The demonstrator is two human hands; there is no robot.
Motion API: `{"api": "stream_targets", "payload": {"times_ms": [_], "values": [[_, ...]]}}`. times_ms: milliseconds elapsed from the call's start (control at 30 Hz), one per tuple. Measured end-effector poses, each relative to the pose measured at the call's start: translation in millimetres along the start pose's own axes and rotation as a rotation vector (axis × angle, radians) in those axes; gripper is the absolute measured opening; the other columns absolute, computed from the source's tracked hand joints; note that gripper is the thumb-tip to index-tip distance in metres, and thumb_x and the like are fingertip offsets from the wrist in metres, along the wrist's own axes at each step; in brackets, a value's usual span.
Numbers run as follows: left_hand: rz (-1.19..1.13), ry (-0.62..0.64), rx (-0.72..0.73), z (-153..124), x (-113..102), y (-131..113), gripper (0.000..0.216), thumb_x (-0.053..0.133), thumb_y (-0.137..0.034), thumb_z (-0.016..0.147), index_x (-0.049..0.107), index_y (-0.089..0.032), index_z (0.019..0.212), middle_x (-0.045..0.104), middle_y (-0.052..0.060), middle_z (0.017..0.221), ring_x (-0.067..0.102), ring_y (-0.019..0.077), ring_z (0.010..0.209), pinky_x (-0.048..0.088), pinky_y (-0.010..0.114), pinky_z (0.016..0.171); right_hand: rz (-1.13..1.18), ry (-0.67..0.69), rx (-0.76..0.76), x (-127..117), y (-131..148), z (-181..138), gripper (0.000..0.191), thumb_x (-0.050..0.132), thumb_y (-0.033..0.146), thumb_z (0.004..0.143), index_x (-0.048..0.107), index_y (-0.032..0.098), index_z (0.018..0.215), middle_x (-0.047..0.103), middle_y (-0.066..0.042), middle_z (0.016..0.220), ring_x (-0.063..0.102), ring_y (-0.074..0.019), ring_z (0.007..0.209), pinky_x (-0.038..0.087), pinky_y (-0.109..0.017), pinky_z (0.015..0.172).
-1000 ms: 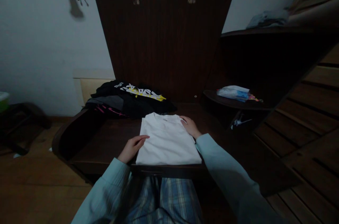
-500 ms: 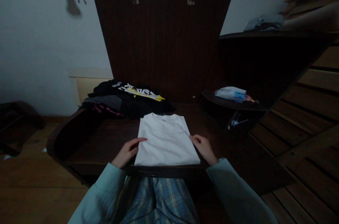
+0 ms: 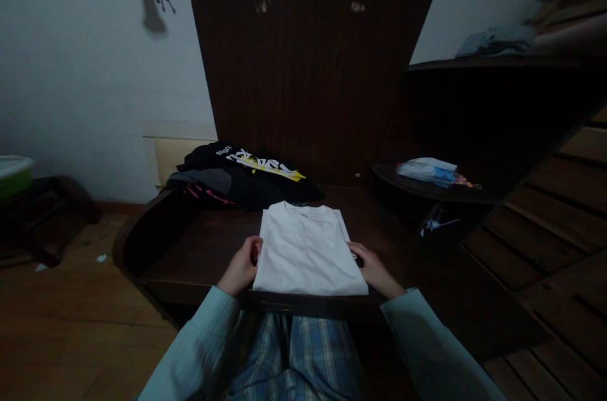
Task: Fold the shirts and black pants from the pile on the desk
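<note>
A folded white T-shirt (image 3: 310,255) lies flat on the dark wooden desk top, neckline facing away from me. At its left edge my left hand (image 3: 243,265) has its fingers curled in against the fabric, the fingertips partly hidden by the side of the shirt. My right hand (image 3: 372,267) is closed at the right edge, with its bent fingers on the cloth. Just behind the shirt is a heap of dark clothes (image 3: 256,179), with white, yellow and pink lettering.
A plastic-wrapped blue and white packet (image 3: 427,171) rests on the low corner shelf (image 3: 393,181) at right. Folded cloth (image 3: 496,40) sits on the shelf above. Wooden slats (image 3: 559,217) stand at far right. On the left, a green basin (image 3: 14,176) is on a dark stool.
My left hand has slid off the shirt's top to its left edge, its fingers now curled. My right hand's fingers have moved in at the right edge. The view has turned slightly left.
</note>
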State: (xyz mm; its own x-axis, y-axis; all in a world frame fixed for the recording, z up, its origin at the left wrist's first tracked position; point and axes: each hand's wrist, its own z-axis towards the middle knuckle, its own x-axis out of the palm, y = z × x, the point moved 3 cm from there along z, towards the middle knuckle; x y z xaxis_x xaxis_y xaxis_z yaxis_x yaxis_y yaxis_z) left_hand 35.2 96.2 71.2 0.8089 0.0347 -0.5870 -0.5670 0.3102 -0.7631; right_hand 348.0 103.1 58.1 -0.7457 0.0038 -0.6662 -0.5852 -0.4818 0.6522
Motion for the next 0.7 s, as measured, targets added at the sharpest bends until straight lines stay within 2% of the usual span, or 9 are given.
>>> {"api": "stream_targets", "payload": {"times_ms": [133, 200, 267, 400, 533, 700], "values": [[0.212, -0.025, 0.125, -4, -2, -6, 0.02, 0.057, -0.02, 0.066, 0.06, -0.015, 0.085, 0.054, 0.006, 0.084, 0.051, 0.0191, 0.081, 0.043, 0.031, 0.072, -0.108, 0.016, -0.138, 7, -2, -3, 0.029, 0.05, 0.028, 0.074, 0.065, 0.02, 0.097, 0.062, -0.011, 0.106, 0.053, -0.0252, 0.101, 0.035, -0.045, 0.093], [0.25, 0.009, 0.216, -5, -3, -9, 0.019, 0.056, -0.02, 0.068, 0.064, -0.016, 0.085, 0.055, 0.009, 0.098, 0.049, 0.023, 0.094, 0.041, 0.036, 0.081, -0.128, 0.046, -0.2, 9, -1, -5, 0.028, 0.047, 0.027, 0.076, 0.067, 0.022, 0.094, 0.063, -0.01, 0.104, 0.053, -0.0251, 0.102, 0.028, -0.049, 0.098], [0.226, 0.09, 0.291, -5, -2, -10, 0.02, 0.056, -0.02, 0.07, 0.066, -0.019, 0.087, 0.056, 0.01, 0.105, 0.047, 0.0243, 0.102, 0.038, 0.037, 0.088, -0.118, 0.072, -0.216, 9, 1, -4, 0.026, 0.049, 0.029, 0.075, 0.068, 0.022, 0.092, 0.064, -0.009, 0.102, 0.054, -0.0254, 0.1, 0.026, -0.05, 0.098], [0.122, 0.261, 0.362, -2, 3, -7, 0.02, 0.054, -0.019, 0.072, 0.068, -0.019, 0.087, 0.063, 0.008, 0.1, 0.051, 0.0218, 0.101, 0.037, 0.034, 0.092, -0.016, 0.111, -0.194, 8, 8, -2, 0.025, 0.053, 0.032, 0.074, 0.069, 0.02, 0.089, 0.065, -0.009, 0.099, 0.055, -0.0238, 0.098, 0.036, -0.042, 0.093], [0.114, 0.257, 0.352, 0, 5, -2, 0.022, 0.051, -0.016, 0.074, 0.068, -0.018, 0.087, 0.064, 0.008, 0.1, 0.052, 0.0209, 0.1, 0.037, 0.034, 0.093, 0.145, 0.067, -0.101, 9, 8, -3, 0.027, 0.05, 0.033, 0.077, 0.068, 0.02, 0.091, 0.064, -0.008, 0.102, 0.055, -0.0214, 0.098, 0.042, -0.038, 0.09], [0.223, 0.227, 0.364, -1, 8, -1, 0.026, 0.055, -0.019, 0.072, 0.065, -0.019, 0.096, 0.062, 0.009, 0.103, 0.049, 0.0238, 0.103, 0.037, 0.038, 0.09, 0.281, 0.035, -0.003, 14, 2, -1, 0.031, 0.049, 0.039, 0.078, 0.067, 0.019, 0.092, 0.063, -0.008, 0.102, 0.054, -0.021, 0.1, 0.04, -0.038, 0.093]]}}
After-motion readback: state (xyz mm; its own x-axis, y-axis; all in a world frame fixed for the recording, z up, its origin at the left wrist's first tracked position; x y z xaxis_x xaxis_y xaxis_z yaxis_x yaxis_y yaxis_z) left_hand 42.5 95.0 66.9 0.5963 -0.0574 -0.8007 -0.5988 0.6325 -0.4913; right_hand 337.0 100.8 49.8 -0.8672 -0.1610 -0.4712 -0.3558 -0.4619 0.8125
